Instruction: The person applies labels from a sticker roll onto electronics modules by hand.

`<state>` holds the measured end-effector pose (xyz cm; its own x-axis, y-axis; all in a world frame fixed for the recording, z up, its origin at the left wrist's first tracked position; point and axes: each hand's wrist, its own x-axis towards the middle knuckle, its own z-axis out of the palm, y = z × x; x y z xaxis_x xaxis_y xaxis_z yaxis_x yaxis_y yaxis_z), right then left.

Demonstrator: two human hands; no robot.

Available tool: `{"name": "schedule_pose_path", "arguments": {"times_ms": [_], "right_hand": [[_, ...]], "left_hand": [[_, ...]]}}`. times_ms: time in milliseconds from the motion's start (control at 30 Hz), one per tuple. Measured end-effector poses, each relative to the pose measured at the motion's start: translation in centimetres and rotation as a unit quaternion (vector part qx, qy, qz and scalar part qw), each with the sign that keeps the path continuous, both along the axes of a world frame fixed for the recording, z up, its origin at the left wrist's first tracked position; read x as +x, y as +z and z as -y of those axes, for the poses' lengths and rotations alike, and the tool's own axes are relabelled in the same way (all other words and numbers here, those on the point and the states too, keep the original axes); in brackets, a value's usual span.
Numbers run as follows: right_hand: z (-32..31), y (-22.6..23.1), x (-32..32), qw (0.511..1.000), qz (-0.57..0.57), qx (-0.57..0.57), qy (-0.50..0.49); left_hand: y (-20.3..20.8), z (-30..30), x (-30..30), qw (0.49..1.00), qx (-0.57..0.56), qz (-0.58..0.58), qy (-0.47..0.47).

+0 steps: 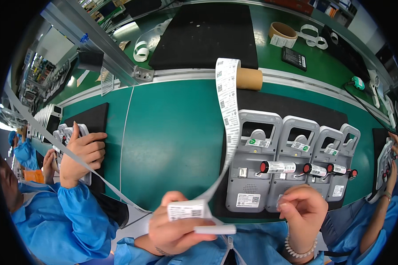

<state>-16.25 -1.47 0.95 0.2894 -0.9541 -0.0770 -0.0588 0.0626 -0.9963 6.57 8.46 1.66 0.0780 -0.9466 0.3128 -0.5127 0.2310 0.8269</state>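
Note:
My left hand (pixel 172 227), at the lower middle, is closed on a strip of white printed labels (pixel 227 101). One label (pixel 185 210) lies over its fingers, and a short white rod-like piece (pixel 215 229) sticks out beside the thumb. The strip rises from this hand to a brown cardboard core (pixel 250 78). My right hand (pixel 304 204) has its fingers bent and pinched together, close to the lower ends of the grey devices; what its fingertips hold is too small to tell. Several grey handled devices (pixel 252 152) lie side by side, with red-ended cylindrical batteries (pixel 278 167) across them.
Under the devices is a black mat (pixel 287 101) on the green table (pixel 168 137). A metal rail (pixel 185 73) runs behind. Co-workers' hands (pixel 85 152) work on devices at left and right. A long pale band (pixel 70 152) crosses the left side. A tape roll (pixel 283 33) stands behind.

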Motion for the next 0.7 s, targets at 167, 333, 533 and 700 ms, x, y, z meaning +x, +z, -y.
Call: {"name": "schedule_pose_path", "arguments": {"times_ms": [167, 333, 533, 700], "right_hand": [[0.4, 0.9, 1.0, 0.989, -0.083, 0.118, 0.037], [0.7, 1.2, 2.6, 0.978, -0.155, 0.123, 0.07], [0.6, 1.0, 3.3, 0.973, -0.21, 0.065, 0.063], [0.6, 1.1, 3.6, 0.969, -0.232, 0.053, 0.064]], "left_hand": [[-0.9, -0.5, 1.9, 0.999, -0.008, -0.016, -0.032], [-2.3, -0.8, 2.0, 0.998, 0.006, -0.018, -0.061], [-3.2, -0.4, 2.1, 0.996, -0.02, -0.003, -0.083], [-3.5, -0.2, 2.1, 0.996, -0.031, -0.012, -0.079]]}}
